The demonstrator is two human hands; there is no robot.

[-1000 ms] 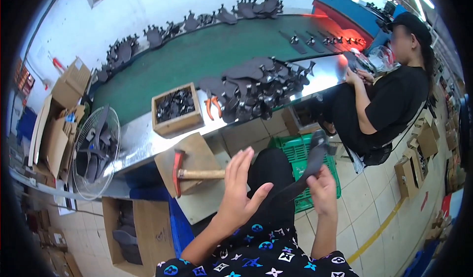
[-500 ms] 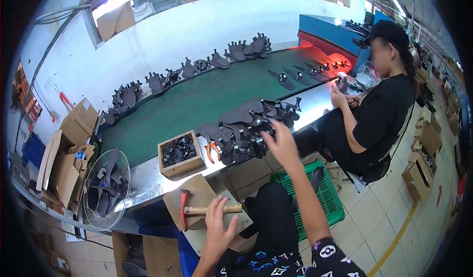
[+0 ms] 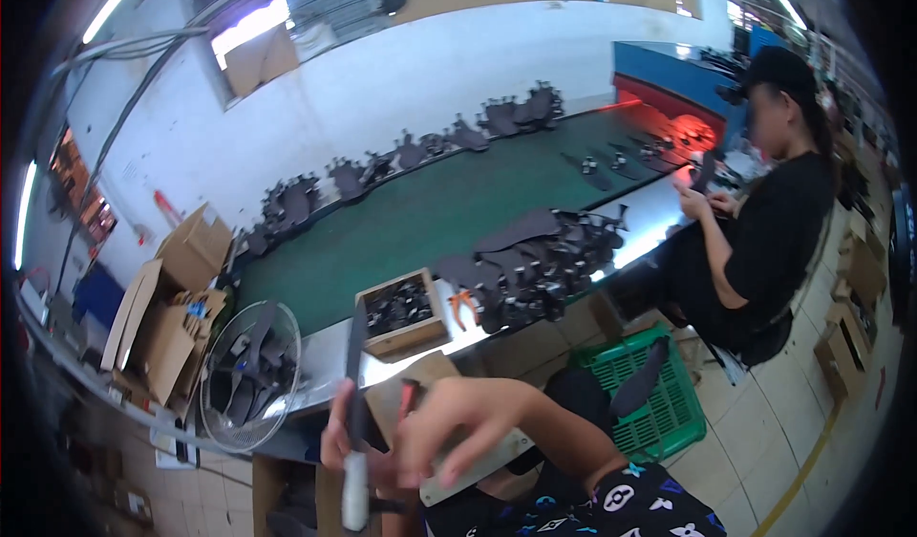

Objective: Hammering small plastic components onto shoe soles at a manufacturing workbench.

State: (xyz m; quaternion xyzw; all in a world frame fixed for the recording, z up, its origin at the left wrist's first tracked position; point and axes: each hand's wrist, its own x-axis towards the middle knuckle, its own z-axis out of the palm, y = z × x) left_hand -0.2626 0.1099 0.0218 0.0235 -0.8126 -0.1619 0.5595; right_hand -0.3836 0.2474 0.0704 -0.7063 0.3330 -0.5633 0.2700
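My left hand grips a long dark sole piece, held upright and seen nearly edge-on, with a pale rounded part at its lower end. Close beside it, to the right, my right hand is blurred, its fingers bent downward and apart, with nothing visible in them. Behind the right hand, the red head of a hammer shows on a small work stand; its handle is hidden. Farther off, a pile of dark sole pieces with black clips lies along the table's near edge.
A wooden box of small black parts and orange-handled pliers stand on the metal ledge by the green belt. A wire basket and cartons are left. A green crate and a seated co-worker are right.
My right hand has come back from the pile toward my left hand. My left hand, empty over the hammer before, has moved left and now holds a sole piece. The whole view has shifted.
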